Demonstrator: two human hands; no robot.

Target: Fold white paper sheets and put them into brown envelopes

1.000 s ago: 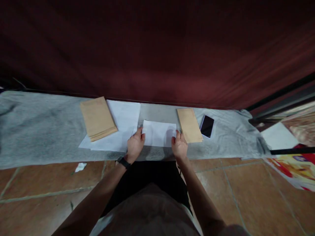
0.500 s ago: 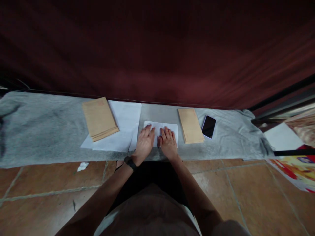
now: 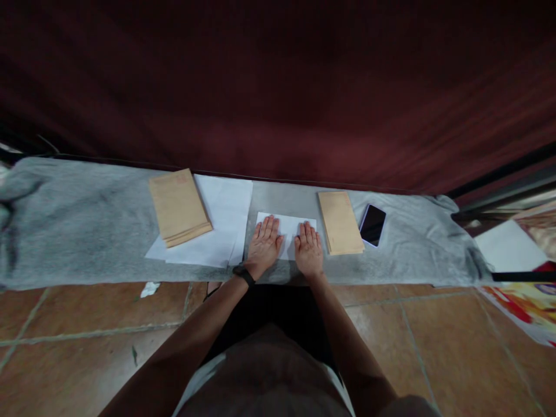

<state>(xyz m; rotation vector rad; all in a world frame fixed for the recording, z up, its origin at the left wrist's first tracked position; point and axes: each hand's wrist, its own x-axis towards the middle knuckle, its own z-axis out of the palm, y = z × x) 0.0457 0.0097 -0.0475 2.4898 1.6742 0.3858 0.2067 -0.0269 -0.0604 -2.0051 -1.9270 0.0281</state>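
A folded white sheet of paper (image 3: 287, 225) lies on a grey cloth (image 3: 87, 220) in front of me. My left hand (image 3: 263, 245) rests flat on its left half, fingers stretched out. My right hand (image 3: 308, 250) lies flat on its right half, fingers also extended. A black band circles my left wrist. Neither hand holds anything.
A stack of brown envelopes (image 3: 179, 206) sits on loose white sheets (image 3: 221, 215) to the left. Another brown envelope stack (image 3: 340, 222) and a dark phone (image 3: 372, 225) lie to the right. A dark red curtain hangs behind. Tiled floor lies below, with coloured paper at far right.
My hands went from pinching the paper's side edges to lying flat on top of it, then spread slightly apart across the sheet.
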